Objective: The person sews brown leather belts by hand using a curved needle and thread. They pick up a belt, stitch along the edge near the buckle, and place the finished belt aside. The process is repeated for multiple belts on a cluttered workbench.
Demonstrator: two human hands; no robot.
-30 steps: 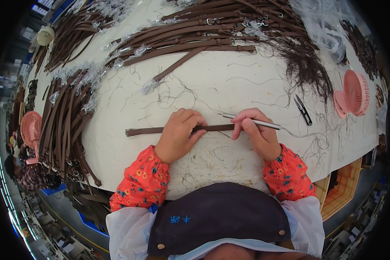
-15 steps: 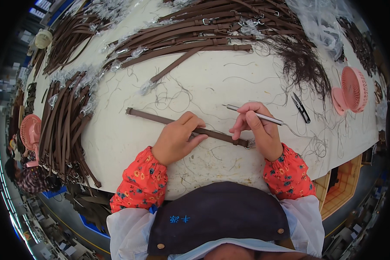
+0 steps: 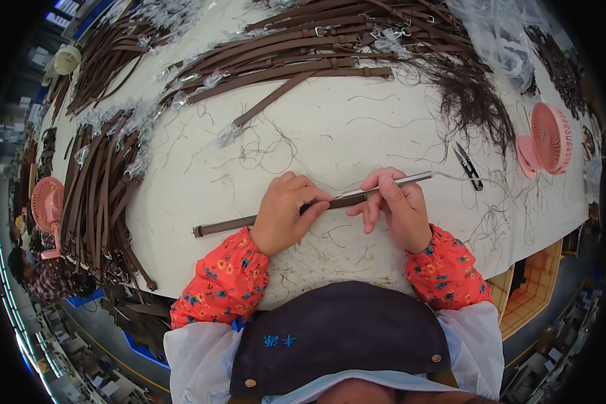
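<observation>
A brown leather strap lies slantwise on the white table in front of me, its left end lower than its right. My left hand pinches the strap around its middle, thumb and fingers closed over it. In my right hand is a slim silver pen-shaped tool with a thin pale cord trailing from its back end. The tool's tip points left and meets the strap just beside my left fingertips; whether it touches is too small to tell. My right fingers partly cover the strap's right end.
Black thread snips lie to the right, below a tangle of dark threads. Many brown straps are heaped at the back, with another bundle at left. Pink fans stand on both sides. Loose threads litter the table.
The strap has turned, its left end dropping and its right end rising. My left hand has shifted right along it. The pen-shaped tool's tip has come down and left to the strap.
</observation>
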